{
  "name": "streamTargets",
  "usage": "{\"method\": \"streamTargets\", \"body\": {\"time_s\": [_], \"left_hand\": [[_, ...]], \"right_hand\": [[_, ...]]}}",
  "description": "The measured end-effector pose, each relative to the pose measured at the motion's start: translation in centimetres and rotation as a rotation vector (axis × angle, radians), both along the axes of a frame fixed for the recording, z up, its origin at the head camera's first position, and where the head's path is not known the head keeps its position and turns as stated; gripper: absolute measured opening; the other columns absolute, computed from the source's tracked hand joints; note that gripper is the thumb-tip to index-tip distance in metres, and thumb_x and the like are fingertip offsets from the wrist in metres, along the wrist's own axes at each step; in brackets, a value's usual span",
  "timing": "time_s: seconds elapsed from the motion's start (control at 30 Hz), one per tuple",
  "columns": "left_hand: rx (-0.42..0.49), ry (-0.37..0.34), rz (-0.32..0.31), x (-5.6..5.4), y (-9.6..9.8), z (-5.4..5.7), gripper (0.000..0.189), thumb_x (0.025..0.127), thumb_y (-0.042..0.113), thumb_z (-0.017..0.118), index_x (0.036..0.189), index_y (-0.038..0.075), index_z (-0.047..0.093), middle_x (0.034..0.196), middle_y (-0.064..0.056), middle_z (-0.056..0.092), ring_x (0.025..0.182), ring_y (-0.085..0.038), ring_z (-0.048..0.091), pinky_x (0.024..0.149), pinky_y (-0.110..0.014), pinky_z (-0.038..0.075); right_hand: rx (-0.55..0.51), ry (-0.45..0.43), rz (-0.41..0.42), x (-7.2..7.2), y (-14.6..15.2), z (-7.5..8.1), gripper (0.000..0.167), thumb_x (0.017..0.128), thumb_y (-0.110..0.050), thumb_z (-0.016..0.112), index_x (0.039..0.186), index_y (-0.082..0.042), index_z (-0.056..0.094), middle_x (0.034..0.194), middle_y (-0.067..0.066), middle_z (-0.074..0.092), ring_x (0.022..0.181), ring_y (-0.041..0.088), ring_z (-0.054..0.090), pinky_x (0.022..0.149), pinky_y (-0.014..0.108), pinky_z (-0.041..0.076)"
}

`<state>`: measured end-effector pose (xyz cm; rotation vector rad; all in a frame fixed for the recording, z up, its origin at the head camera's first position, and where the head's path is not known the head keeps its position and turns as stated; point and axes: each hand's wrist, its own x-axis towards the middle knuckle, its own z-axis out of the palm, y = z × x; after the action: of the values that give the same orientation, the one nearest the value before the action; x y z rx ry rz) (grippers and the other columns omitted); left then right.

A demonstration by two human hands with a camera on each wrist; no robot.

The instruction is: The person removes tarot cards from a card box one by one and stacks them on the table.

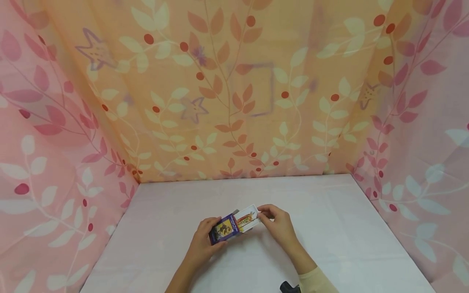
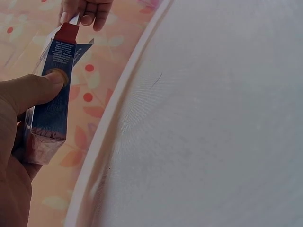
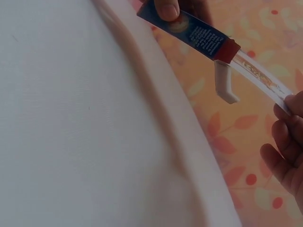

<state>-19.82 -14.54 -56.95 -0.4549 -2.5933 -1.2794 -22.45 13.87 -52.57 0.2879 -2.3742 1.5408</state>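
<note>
In the head view, my left hand [image 1: 202, 240] grips a small dark blue card box [image 1: 224, 229] by its sides, tilted above the table. An illustrated card [image 1: 246, 219] with a white border sticks partway out of the box's end at upper right. My right hand [image 1: 279, 224] pinches the card's outer end between thumb and fingers. The left wrist view shows the left thumb [image 2: 49, 87] on the narrow printed side of the box, beside a red part at its mouth. A pale end flap [image 3: 225, 81] hangs folded out from the box in the right wrist view.
A white-covered table [image 1: 157, 215] lies beneath both hands. Patterned cloth walls, orange [image 1: 227, 89] at the back and pink at both sides, enclose it. A black object [image 1: 289, 287], partly cut off, lies at the front edge near the right sleeve.
</note>
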Motion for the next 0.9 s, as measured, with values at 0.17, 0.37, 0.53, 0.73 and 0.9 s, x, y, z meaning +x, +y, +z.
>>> {"method": "streamTargets", "body": {"time_s": [0.17,0.37,0.53,0.73,0.9], "left_hand": [[-0.006,0.002,-0.002,0.0,-0.1,-0.2,0.083,0.071,0.022,0.095,0.144,0.024,0.057,0.139,0.005,0.056,0.130,-0.017,0.052,0.111,-0.052,0.045],[0.003,0.004,-0.006,0.0,-0.2,-0.1,0.083,0.072,0.023,0.095,0.145,0.026,0.055,0.140,0.005,0.055,0.131,-0.017,0.052,0.111,-0.052,0.045],[0.003,0.012,-0.010,-0.2,-0.2,0.0,0.083,0.072,0.022,0.095,0.146,0.022,0.056,0.140,0.006,0.054,0.130,-0.017,0.052,0.110,-0.052,0.046],[0.002,0.011,-0.007,-0.2,-0.2,-0.1,0.082,0.072,0.022,0.095,0.145,0.021,0.056,0.140,0.005,0.055,0.130,-0.018,0.052,0.110,-0.053,0.046],[0.007,-0.002,-0.007,0.0,-0.2,-0.2,0.082,0.073,0.023,0.094,0.145,0.025,0.055,0.141,0.005,0.055,0.131,-0.018,0.052,0.111,-0.054,0.045]], "right_hand": [[-0.001,0.026,0.004,-0.2,0.3,0.2,0.014,0.090,-0.011,0.079,0.102,-0.017,0.077,0.084,-0.009,0.074,0.078,0.008,0.068,0.072,0.025,0.056],[0.003,0.031,0.004,-0.6,0.9,0.9,0.014,0.091,-0.010,0.078,0.103,-0.015,0.076,0.086,-0.007,0.075,0.080,0.009,0.069,0.075,0.024,0.057],[0.009,0.035,0.015,-1.0,1.3,1.4,0.013,0.092,-0.012,0.077,0.105,-0.015,0.076,0.089,-0.006,0.076,0.082,0.010,0.069,0.076,0.024,0.057],[0.024,0.053,0.020,-1.4,2.0,1.7,0.014,0.092,-0.012,0.077,0.105,-0.014,0.076,0.089,-0.005,0.076,0.083,0.010,0.069,0.075,0.024,0.057],[0.038,0.069,0.015,-1.7,2.7,2.1,0.014,0.093,-0.013,0.077,0.107,-0.014,0.076,0.090,-0.005,0.076,0.084,0.011,0.069,0.076,0.024,0.057]]}}
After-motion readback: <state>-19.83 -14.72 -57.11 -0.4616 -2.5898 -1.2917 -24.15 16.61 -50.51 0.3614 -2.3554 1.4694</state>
